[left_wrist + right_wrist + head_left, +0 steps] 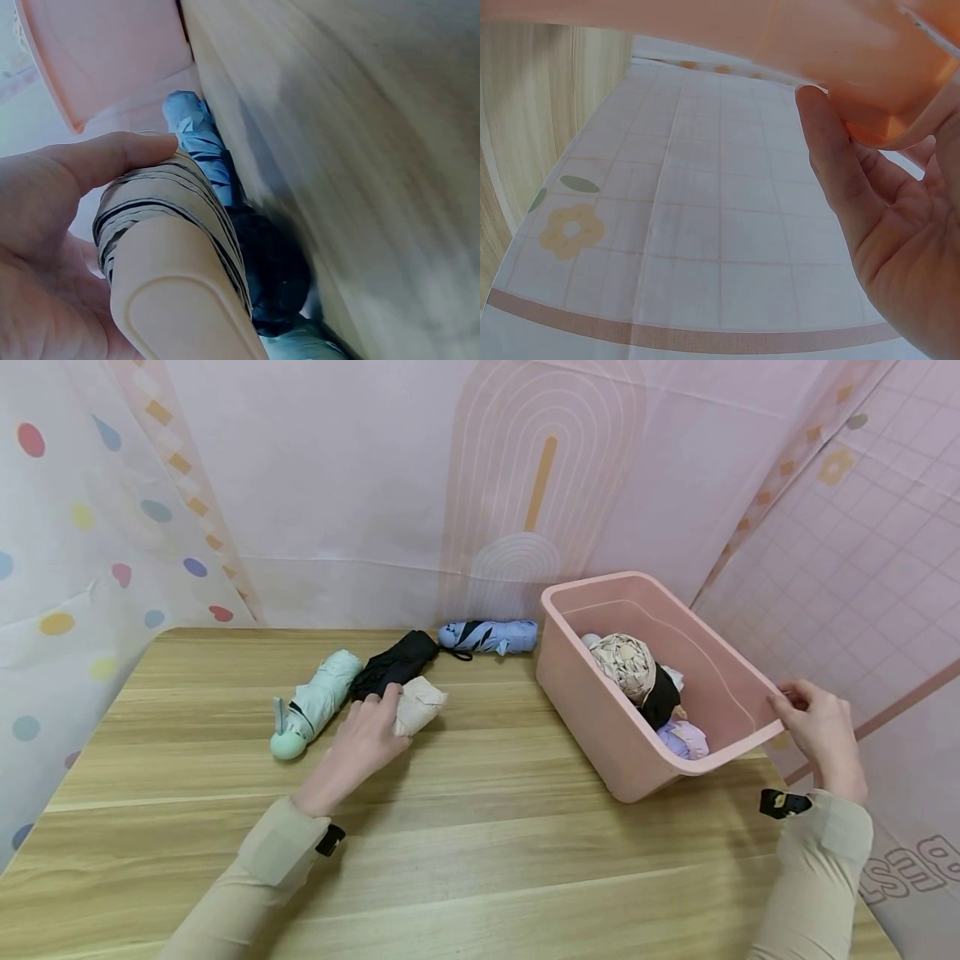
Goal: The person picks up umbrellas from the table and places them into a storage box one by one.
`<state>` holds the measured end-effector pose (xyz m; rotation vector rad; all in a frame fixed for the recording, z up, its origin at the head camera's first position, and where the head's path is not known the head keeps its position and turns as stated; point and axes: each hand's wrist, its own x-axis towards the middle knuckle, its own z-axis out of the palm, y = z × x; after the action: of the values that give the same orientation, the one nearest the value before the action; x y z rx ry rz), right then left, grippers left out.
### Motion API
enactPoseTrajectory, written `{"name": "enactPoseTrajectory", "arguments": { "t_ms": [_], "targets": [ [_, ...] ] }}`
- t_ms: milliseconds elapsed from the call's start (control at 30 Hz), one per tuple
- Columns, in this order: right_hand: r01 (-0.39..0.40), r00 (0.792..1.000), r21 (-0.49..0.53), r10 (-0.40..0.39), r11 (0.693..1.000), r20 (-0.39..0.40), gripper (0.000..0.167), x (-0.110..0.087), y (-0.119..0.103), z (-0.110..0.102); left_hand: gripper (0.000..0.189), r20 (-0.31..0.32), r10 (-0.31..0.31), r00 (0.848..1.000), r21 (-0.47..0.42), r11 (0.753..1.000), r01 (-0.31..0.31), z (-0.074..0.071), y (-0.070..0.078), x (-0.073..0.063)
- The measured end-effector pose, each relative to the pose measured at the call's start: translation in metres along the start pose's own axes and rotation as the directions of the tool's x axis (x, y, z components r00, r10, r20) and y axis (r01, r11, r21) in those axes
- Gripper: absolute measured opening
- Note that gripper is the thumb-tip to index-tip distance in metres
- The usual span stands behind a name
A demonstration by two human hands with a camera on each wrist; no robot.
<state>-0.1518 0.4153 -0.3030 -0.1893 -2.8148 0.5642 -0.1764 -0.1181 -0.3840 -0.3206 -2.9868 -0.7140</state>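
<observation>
My left hand [369, 727] grips a folded beige umbrella [418, 706] over the table; its smooth cream handle [184, 296] fills the foreground of the left wrist view. Just beyond that hand lies a folded black umbrella [401, 660], and left of it a mint-green one [327, 683] with a round handle end. At the table's back edge rests a blue folded umbrella [498, 635]. On the right, my right hand [821, 731] pinches the rim corner of a pink plastic bin [585, 714]. Inside the bin are a cream rolled bundle [622, 662], something black and a lilac bundle [682, 739].
A wooden table [480, 860] spans the front. Pale patterned cloth [337, 485] hangs behind it and along both sides. The bin stands at the table's right side, close to the cloth.
</observation>
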Motion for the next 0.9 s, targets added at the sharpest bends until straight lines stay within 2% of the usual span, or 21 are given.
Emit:
{"name": "enactPoseTrajectory", "arguments": {
  "t_ms": [467,900],
  "targets": [
    [-0.009,1.0,-0.004,0.009,1.0,0.016,0.036,0.0,-0.001,0.0,0.064,-0.027,0.054,0.998,0.01,0.999,-0.054,-0.012,0.022,0.017],
    [-0.008,1.0,0.011,0.007,1.0,0.015,0.037,-0.001,-0.001,-0.001,0.064,-0.072,0.107,0.992,0.007,0.994,-0.106,-0.018,0.049,0.028]
  ]
}}
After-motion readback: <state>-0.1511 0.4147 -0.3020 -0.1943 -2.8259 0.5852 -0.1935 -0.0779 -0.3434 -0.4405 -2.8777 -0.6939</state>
